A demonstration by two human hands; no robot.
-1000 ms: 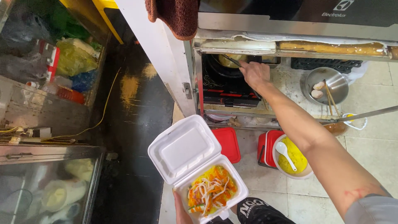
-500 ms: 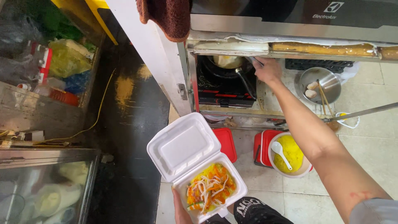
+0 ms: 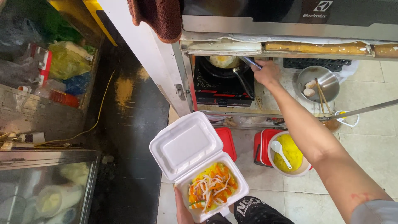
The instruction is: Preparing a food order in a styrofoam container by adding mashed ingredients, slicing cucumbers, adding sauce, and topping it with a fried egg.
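Low in the middle, the left hand (image 3: pixel 182 207) cups an open white foam box (image 3: pixel 199 164) of shredded salad from beneath, its fingers hidden. Right of it, a yellow-filled bowl (image 3: pixel 289 155) sits on a red tub. The right hand (image 3: pixel 267 74) has fingers wrapped around a pan handle (image 3: pixel 248 62) at the stove (image 3: pixel 219 85).

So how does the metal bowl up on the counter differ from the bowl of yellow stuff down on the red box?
The metal bowl is shiny steel, with two pale round pieces and chopsticks leaning in it; the lower bowl is pale, nearly full of yellow food, with a white spoon lying on top. The metal bowl sits on the counter beside the right hand; the lower one rests on a red box. Both are round and open.
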